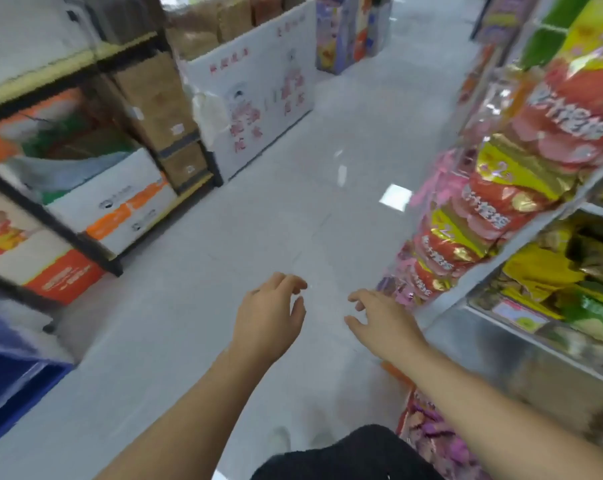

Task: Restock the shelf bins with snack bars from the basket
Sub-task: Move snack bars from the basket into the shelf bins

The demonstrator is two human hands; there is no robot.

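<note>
A shop aisle with a pale, glossy tiled floor [293, 209] runs up the middle of the frame. On the left stands a black metal rack [75, 233] stacked with cardboard boxes [154, 98], and a blue crate [16, 379] sits at the lower left. Along the right edge, a metal shelf [522, 344] holds yellow and green packets, with red and gold snack bags [494, 216] hanging in a column beside it.

My two bare arms reach forward over the floor in the lower centre. My left hand [270, 318] and my right hand [383, 322] are near each other but apart, palms down. The fingers [293, 282] of both are loosely curled and hold nothing.

The basket [395, 374], orange-rimmed, lies at the lower right, partly hidden under my right forearm and well behind my fingertips. Purple-wrapped snacks [428, 439] show inside it, blurred. The shelf is just right of my right hand, not touched.
</note>
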